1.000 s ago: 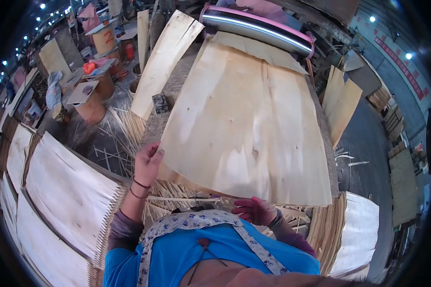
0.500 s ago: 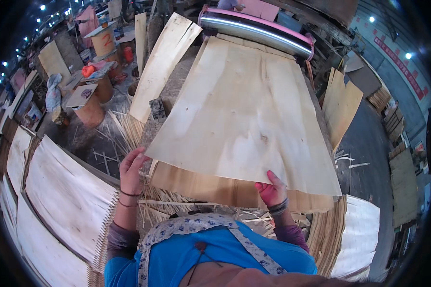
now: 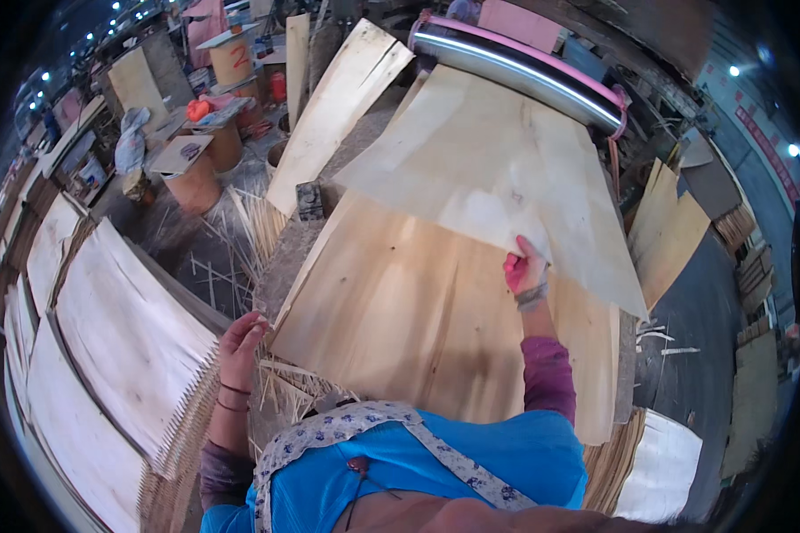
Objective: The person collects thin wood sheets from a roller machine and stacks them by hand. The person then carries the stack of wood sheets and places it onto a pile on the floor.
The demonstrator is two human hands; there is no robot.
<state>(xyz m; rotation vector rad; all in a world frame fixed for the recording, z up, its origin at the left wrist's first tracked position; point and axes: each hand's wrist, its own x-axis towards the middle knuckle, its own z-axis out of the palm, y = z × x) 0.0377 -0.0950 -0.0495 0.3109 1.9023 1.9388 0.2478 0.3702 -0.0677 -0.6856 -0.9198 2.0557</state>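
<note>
A pale, thin wood veneer sheet (image 3: 480, 160) stretches from the roller machine (image 3: 520, 73) at the back toward me. My right hand (image 3: 526, 271) is closed at its near edge, thumb on top and the other fingers curled. Beneath it lies a more yellowish veneer sheet (image 3: 391, 298), its near part uncovered. Beside that lower sheet's near left corner, my left hand (image 3: 240, 345) has its fingers pinched together. A small pale bit shows at the left fingertips, too little to name.
Veneer stacks (image 3: 129, 324) stand at my left, and another stack (image 3: 653, 466) is at the near right. A long veneer strip (image 3: 338, 115) leans left of the table. Thin wood scraps (image 3: 298, 391) lie in front of me. Drums (image 3: 193, 186) stand at the far left.
The upper sheet's near edge has moved away from me toward the machine, with my right hand at it. My left hand has left that sheet and come lower. More of the lower sheet shows.
</note>
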